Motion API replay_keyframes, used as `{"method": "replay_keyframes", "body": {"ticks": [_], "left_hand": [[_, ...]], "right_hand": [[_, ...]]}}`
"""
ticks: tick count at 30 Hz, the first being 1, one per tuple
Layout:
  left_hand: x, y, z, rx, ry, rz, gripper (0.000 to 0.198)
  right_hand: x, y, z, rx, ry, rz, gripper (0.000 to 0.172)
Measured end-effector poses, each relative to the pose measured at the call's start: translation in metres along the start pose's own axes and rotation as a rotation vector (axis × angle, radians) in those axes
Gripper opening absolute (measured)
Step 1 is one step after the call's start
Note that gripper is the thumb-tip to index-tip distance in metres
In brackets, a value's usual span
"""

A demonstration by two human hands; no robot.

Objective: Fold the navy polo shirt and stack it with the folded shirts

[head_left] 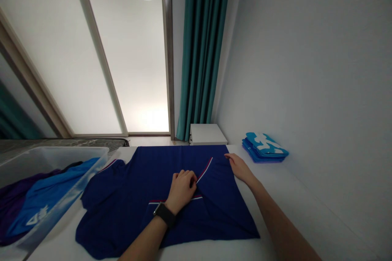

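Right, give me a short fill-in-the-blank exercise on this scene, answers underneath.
1. Between the left hand and the right hand, the one closer to the folded stack is the ____.
2. The left wrist wears a ____ with a dark strap.
3. In the picture, the plastic bin is to the ____ of the navy shirt.
Missing words: right; watch; left.

Single head cam, fwd & slightly dwn, navy shirt (143, 179) close below, teal curtain (202, 49) farther off ahead.

Flat white counter (294, 208) is carrying a spread navy cloth shirt (147, 175) with red-and-white trim; folded blue-and-white fabric stack (265, 147) is sitting far right.
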State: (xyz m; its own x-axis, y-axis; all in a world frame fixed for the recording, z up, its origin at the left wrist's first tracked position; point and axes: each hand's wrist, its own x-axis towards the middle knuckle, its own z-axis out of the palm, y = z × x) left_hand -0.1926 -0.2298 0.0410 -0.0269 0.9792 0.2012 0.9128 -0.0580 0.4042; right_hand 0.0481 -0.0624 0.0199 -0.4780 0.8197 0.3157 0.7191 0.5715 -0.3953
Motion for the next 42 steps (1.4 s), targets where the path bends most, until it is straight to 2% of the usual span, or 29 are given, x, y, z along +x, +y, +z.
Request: {"method": "replay_keyframes", "body": {"ticks": [4, 7, 10, 12, 15, 19, 25, 30, 36, 39, 42], "left_hand": [[0.003, 0.008, -0.009, 0.040, 0.085, 0.052, 0.019], [0.009, 0.027, -0.009, 0.049, 0.111, 0.207, 0.029], [0.021, 0.050, 0.003, 0.095, 0.068, 0.383, 0.037], [0.032, 0.061, 0.017, 0.143, 0.044, 0.432, 0.042], [0.052, 0.067, 0.039, 0.202, 0.028, 0.430, 0.045], [0.070, 0.060, 0.057, 0.252, 0.011, 0.384, 0.045], [0.071, 0.044, 0.062, 0.275, -0.070, 0.299, 0.048], [0.070, 0.040, 0.059, 0.277, -0.081, 0.276, 0.050], [0.064, 0.064, 0.064, 0.244, -0.032, 0.347, 0.055], [0.063, 0.077, 0.071, 0.226, -0.074, 0.361, 0.056], [0.063, 0.081, 0.078, 0.223, -0.116, 0.330, 0.058]], "right_hand": [[-0.024, 0.023, -0.001, 0.057, 0.092, 0.019, 0.043], [-0.032, 0.032, 0.002, 0.069, 0.166, 0.036, 0.042], [-0.031, 0.032, 0.007, 0.058, 0.203, 0.035, 0.037], [-0.030, 0.028, 0.011, 0.044, 0.198, 0.021, 0.034], [-0.028, 0.019, 0.018, 0.010, 0.169, 0.009, 0.029], [-0.027, 0.012, 0.023, -0.048, 0.135, 0.039, 0.022], [-0.028, 0.012, 0.023, -0.109, 0.105, 0.106, 0.017], [-0.028, 0.013, 0.022, -0.132, 0.086, 0.118, 0.019], [-0.029, 0.014, 0.023, -0.140, 0.077, 0.115, 0.020], [-0.030, 0.015, 0.023, -0.141, 0.075, 0.110, 0.022], [-0.030, 0.016, 0.023, -0.140, 0.070, 0.101, 0.022]]}}
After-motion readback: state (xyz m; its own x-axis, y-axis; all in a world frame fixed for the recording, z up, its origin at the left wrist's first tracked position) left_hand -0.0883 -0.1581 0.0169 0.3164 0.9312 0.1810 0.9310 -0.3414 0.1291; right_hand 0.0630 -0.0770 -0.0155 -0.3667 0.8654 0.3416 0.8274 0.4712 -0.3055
